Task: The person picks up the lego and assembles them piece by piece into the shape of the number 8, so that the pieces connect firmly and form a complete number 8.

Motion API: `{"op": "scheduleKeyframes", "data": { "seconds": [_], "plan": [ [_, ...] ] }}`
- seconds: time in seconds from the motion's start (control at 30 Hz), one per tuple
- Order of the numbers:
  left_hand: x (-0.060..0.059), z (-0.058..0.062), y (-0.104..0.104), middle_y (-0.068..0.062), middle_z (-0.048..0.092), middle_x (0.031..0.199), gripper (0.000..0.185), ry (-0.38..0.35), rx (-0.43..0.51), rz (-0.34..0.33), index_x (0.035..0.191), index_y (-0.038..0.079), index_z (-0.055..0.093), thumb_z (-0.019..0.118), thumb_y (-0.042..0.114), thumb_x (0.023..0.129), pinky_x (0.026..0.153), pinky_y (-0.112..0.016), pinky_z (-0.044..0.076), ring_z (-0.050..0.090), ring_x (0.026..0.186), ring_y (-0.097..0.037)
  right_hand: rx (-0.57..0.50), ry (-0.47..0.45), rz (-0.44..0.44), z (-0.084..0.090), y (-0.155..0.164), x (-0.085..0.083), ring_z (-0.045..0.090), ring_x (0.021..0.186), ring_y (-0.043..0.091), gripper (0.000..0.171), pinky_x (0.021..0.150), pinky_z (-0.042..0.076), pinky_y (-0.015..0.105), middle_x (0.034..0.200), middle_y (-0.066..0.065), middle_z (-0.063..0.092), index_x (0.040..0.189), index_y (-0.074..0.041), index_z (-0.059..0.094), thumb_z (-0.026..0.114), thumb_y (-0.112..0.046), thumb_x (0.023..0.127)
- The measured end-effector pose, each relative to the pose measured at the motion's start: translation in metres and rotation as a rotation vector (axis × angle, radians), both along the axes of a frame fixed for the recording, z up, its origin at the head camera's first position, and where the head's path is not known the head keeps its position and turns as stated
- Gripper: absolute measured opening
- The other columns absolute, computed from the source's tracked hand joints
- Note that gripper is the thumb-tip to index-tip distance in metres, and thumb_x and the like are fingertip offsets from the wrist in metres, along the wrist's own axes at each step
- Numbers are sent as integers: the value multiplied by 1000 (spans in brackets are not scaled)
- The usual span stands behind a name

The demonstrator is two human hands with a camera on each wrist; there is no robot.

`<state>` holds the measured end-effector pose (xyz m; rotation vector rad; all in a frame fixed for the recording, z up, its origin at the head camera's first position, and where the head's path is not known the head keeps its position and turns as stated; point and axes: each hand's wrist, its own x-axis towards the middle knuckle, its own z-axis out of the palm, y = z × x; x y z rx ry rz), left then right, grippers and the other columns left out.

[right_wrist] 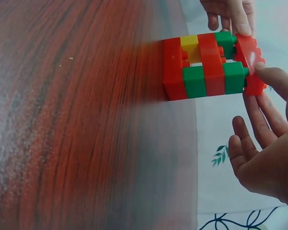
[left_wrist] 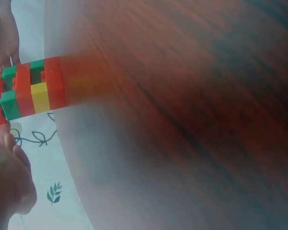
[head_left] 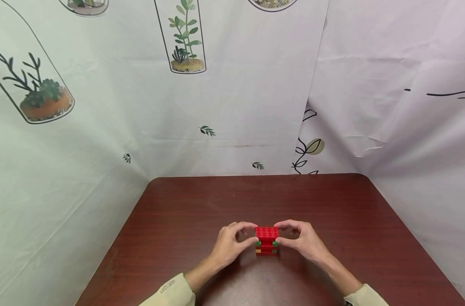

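Note:
A small tower of toy building blocks (right_wrist: 213, 62) stands on the table. It has a red base block (right_wrist: 174, 69), a yellow block (left_wrist: 40, 97) and a green block (right_wrist: 194, 82) on it, a red block (right_wrist: 211, 62) across those, then two green blocks (right_wrist: 234, 78). The red top block (head_left: 267, 232) lies over the green pair, slightly tilted, with green studs showing below it. My left hand (head_left: 229, 242) pinches its left end between thumb and fingers. At the opposite end, my right hand (head_left: 306, 241) pinches it likewise.
The dark reddish-brown wooden table (head_left: 201, 204) has rounded far corners. Pale cloth walls (head_left: 236, 106) printed with plants rise at the back and both sides. Light sleeves (head_left: 175, 291) cover my forearms near the front.

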<state>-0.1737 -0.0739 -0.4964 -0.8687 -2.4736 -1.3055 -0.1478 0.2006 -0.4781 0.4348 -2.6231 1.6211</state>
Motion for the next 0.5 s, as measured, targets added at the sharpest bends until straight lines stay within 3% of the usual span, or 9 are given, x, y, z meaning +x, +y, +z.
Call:
{"op": "scheduleKeyframes", "data": {
  "seconds": [0.2,0.5],
  "plan": [
    [1,-1,-1,6,66,88,32,-12,0,-4,119,26,78,89,33,89,67,-22,47,61,75,-21,21,16,-3,-1,0,1,67,108,37,34,92,55,43,114,-3,78,119,-17,79,90,-23,88],
    [1,0,-1,6,66,88,33,-4,-7,2,118,26,78,89,34,88,66,-22,46,59,73,-15,14,43,0,-2,0,1,68,108,39,33,93,54,52,112,-6,78,117,-18,79,90,-24,87]
  ]
}}
